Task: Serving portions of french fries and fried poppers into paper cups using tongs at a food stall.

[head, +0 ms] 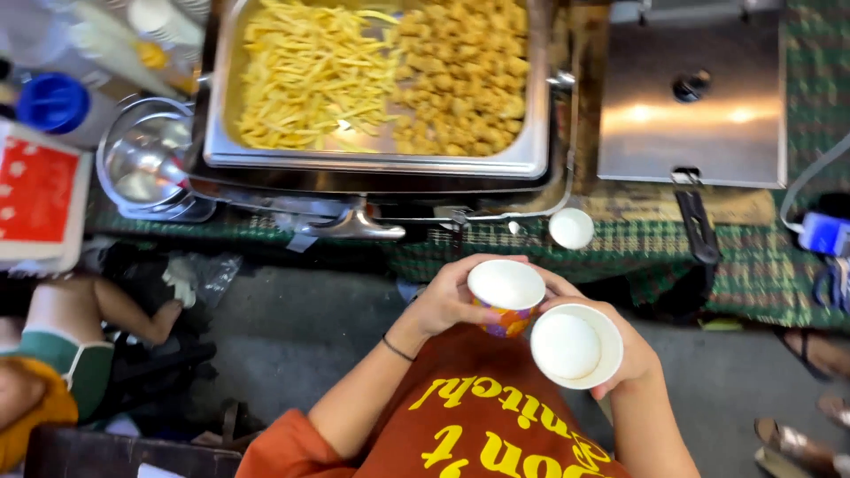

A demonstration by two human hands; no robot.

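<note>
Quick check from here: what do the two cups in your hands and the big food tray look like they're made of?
Cup in the left hand: likely paper, matte white inside, printed orange and purple outside, thin rolled rim.
Cup in the right hand: looks like the same paper, plain matte white where visible.
Food tray: metal, probably stainless steel, with a brushed grey sheen and bright reflections along its rim.

Red-and-white rectangular carton (pixel 37 196) at far left edge, beside the steel bowl (pixel 144 161); no screens.
</note>
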